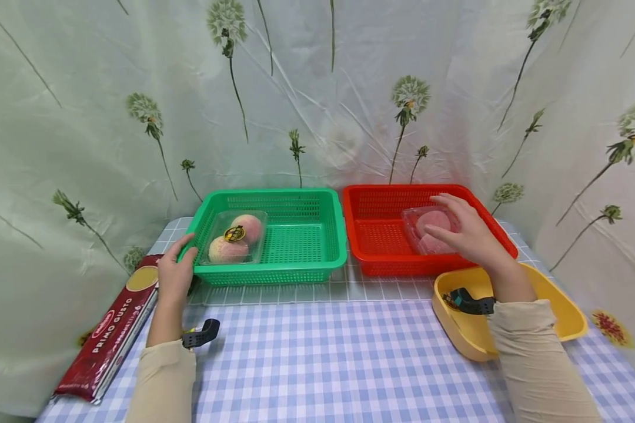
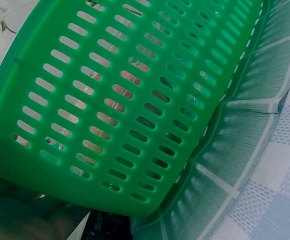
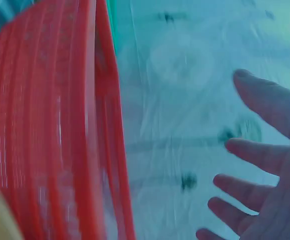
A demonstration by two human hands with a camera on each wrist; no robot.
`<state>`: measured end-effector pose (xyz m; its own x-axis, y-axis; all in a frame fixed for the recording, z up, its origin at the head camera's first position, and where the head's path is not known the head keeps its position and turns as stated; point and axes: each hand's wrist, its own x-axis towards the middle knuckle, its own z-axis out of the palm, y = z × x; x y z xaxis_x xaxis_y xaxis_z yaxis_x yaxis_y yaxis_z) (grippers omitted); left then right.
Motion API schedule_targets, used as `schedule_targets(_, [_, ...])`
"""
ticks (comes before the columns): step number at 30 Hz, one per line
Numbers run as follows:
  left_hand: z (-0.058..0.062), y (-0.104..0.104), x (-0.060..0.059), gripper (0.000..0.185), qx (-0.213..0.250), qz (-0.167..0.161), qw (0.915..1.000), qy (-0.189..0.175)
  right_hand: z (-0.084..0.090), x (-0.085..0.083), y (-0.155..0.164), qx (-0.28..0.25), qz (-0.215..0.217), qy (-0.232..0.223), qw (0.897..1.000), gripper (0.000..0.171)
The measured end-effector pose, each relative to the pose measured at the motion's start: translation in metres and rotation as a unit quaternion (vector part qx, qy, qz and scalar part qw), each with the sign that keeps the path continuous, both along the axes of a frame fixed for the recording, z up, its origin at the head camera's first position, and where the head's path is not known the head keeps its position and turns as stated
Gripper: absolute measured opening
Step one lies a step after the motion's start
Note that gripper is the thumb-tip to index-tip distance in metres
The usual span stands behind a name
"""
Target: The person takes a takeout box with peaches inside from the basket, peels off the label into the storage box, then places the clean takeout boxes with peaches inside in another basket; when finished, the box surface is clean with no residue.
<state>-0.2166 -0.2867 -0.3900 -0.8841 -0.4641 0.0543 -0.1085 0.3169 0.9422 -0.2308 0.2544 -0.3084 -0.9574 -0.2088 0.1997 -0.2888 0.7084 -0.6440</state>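
By the left front corner of a green plastic basket (image 1: 275, 270) is my left hand (image 1: 174, 276), thumb and forefinger apart at the rim. The left wrist view shows the basket's slotted wall (image 2: 115, 100) up close, with part of the hand dark beneath the rim. A clear plastic pack (image 1: 236, 238) of two pink-and-cream, peach-like rounds sits in this basket. Over a red basket (image 1: 370, 267) my right hand (image 1: 471, 235) hovers, fingers spread and holding nothing. Partly behind it lies a clear pack of pink rounds (image 1: 433, 222).
A yellow bin (image 1: 561, 317) stands in front of the red basket, under the right forearm. At the left edge lies a red spaghetti packet (image 1: 113, 329). A blue-and-white checked cloth (image 1: 317, 358) covers the table's front; a flowered curtain (image 1: 317, 94) hangs behind.
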Motion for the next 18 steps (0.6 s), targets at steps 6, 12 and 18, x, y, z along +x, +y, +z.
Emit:
schedule_targets(6, [-0.001, 0.0, 0.0, 0.046, 0.005, 0.007, 0.9999, 0.009, 0.007, -0.006, -0.054, -0.072, 0.059, -0.008, 0.996, 0.063])
schedule_targets(12, [-0.002, 0.001, 0.0, 0.046, -0.001, 0.013, 0.9996, 0.024, 0.005, -0.014, -0.106, -0.13, 0.145, -0.046, 0.98, 0.06])
schedule_targets(18, [-0.001, 0.003, -0.001, 0.044, 0.0, 0.023, 0.9988, 0.044, -0.009, -0.023, -0.152, -0.141, 0.177, -0.101, 0.969, 0.057])
